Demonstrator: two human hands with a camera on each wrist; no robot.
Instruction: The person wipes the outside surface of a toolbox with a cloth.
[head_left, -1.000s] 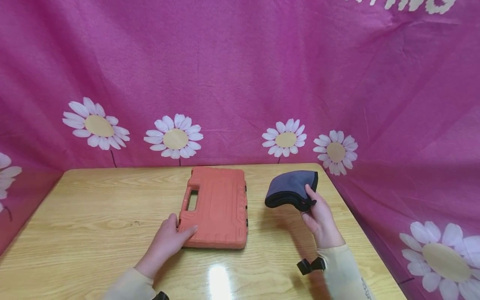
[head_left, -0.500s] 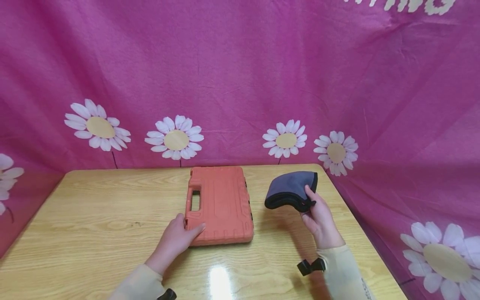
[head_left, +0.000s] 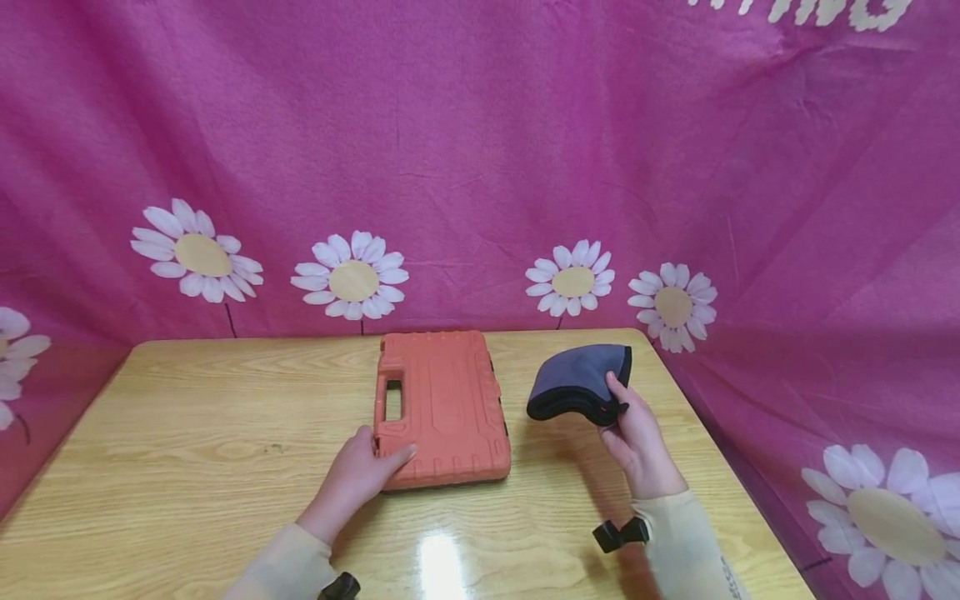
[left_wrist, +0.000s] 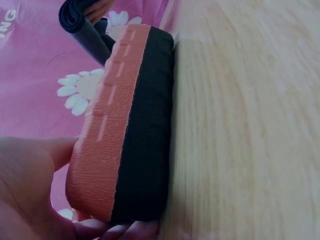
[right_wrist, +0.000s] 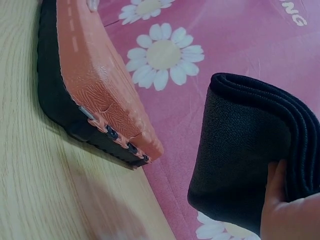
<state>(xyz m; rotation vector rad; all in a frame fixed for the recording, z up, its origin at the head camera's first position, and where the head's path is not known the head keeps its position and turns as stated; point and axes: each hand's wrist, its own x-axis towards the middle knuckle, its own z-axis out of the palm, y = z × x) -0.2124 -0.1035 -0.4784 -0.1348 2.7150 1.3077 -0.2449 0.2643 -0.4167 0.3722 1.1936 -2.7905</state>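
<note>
An orange plastic carrying case point(head_left: 446, 408) with a black lower half point(left_wrist: 147, 125) lies flat on the table, its handle slot toward the left. My left hand point(head_left: 356, 477) grips the near left corner, thumb on the lid and fingers at the case's side and lower edge. To the right, my right hand point(head_left: 641, 442) holds a folded grey-blue cloth point(head_left: 577, 377) with black edging above the table. The thumb lies on top of the cloth, with other fingers beneath it. In the right wrist view the folded layers of the cloth point(right_wrist: 240, 145) and the hinges along the case's side show.
The wooden table point(head_left: 225, 450) reaches back to a pink cloth backdrop point(head_left: 465, 167) printed with white daisies. The same backdrop hangs along the right side. A black wrist strap piece point(head_left: 621, 535) sits on the right forearm.
My left hand has shifted the case slightly to the right and turned it, its near end swinging right. The right hand with the folded cloth has barely moved.
</note>
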